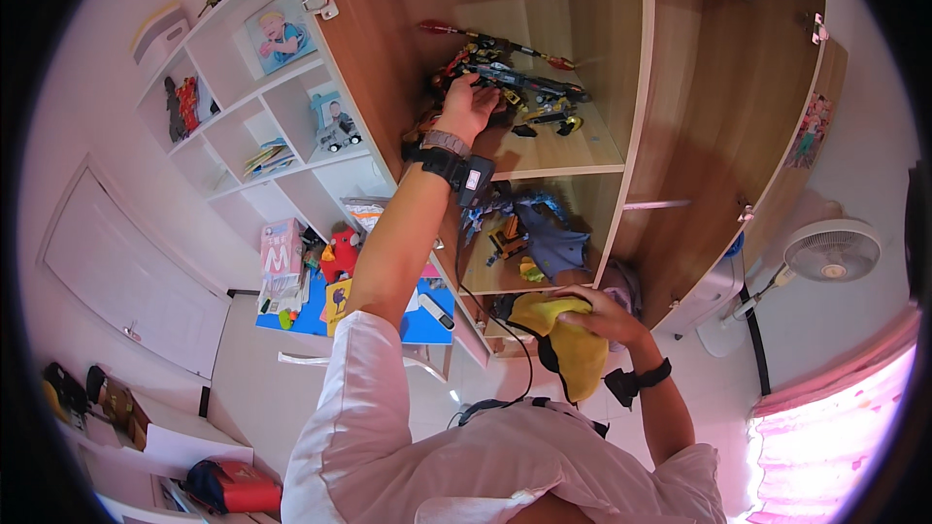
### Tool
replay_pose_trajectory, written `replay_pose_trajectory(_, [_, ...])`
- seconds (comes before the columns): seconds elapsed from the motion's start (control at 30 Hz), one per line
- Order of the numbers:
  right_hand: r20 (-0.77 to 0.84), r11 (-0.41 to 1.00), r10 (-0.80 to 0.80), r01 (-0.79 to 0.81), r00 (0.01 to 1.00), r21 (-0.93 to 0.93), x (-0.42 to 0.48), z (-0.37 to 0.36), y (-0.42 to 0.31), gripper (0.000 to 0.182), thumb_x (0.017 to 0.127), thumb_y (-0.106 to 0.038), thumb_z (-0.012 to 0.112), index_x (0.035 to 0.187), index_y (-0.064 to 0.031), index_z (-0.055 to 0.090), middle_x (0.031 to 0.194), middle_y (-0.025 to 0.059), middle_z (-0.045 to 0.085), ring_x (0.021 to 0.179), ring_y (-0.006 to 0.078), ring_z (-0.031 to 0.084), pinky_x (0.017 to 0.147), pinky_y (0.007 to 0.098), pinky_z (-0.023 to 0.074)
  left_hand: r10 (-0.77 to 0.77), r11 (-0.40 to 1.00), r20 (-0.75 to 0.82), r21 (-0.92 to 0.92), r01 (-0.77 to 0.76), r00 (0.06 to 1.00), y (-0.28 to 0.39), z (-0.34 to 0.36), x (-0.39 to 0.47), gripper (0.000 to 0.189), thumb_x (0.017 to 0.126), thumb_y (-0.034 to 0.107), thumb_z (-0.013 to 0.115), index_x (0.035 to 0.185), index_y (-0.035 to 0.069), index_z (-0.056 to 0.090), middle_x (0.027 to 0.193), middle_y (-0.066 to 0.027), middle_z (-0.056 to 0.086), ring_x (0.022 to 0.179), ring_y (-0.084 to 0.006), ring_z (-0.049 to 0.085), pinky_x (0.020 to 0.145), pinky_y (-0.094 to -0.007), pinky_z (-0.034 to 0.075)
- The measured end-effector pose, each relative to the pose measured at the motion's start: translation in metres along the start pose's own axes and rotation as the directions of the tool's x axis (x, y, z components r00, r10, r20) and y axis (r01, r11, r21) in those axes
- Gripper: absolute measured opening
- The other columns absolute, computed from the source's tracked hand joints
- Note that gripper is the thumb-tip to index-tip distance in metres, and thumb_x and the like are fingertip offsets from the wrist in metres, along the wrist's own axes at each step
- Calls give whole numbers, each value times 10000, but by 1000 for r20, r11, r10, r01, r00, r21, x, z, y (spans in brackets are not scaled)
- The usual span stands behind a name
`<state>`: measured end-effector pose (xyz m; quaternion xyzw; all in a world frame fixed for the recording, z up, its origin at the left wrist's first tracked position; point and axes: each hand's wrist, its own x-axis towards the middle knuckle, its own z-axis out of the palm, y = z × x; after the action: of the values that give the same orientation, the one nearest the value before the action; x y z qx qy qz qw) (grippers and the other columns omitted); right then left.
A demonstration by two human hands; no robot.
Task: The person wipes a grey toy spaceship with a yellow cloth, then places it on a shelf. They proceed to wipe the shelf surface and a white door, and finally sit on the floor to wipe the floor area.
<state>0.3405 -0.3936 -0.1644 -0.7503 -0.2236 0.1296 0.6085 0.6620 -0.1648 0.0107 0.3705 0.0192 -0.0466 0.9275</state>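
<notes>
My left hand (468,108) reaches into the upper compartment of a wooden wardrobe, palm partly up, at the near side of a pile of assembled building-brick toys (510,80) in black, red and yellow. Its fingertips meet or overlap the pile; whether they grip a piece cannot be told. My right hand (604,316) is closed on a yellow cloth (575,353) with a dark edge, which hangs down in front of the lower compartments. The shelf board (561,169) runs below the toys. Both wrists carry black strapped devices, and a black cable hangs between my arms.
The compartment below holds a blue-grey winged toy (557,240) and a yellow toy excavator (507,236). On the left are white cube shelves (266,98) and a blue-topped desk (429,327) with a red plush toy (341,251). A wardrobe door (728,262) and a white fan (832,250) stand at right.
</notes>
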Motion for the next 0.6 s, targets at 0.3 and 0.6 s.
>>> replay_pose_trajectory(0.3, [-28,992,50,-46,998,119,-9,2,1,456,943,-212,709,1319,11,579,1272,83,628,1173,157,572,1010,294,441,221,966,159,101,-238,962,25,-9,-65,271,1011,154,507,1199,-41,520,1250,-208,630,1176,-319,614,1073,-415,483])
replay_pose_trajectory(0.6, [4,988,118,-118,993,103,9,21,-9,424,970,-178,672,1336,6,565,1262,61,619,1157,138,565,1010,280,435,277,847,382,337,-412,882,55,-66,-176,251,1010,148,562,1201,3,634,1088,-93,706,982,-190,677,958,-355,522])
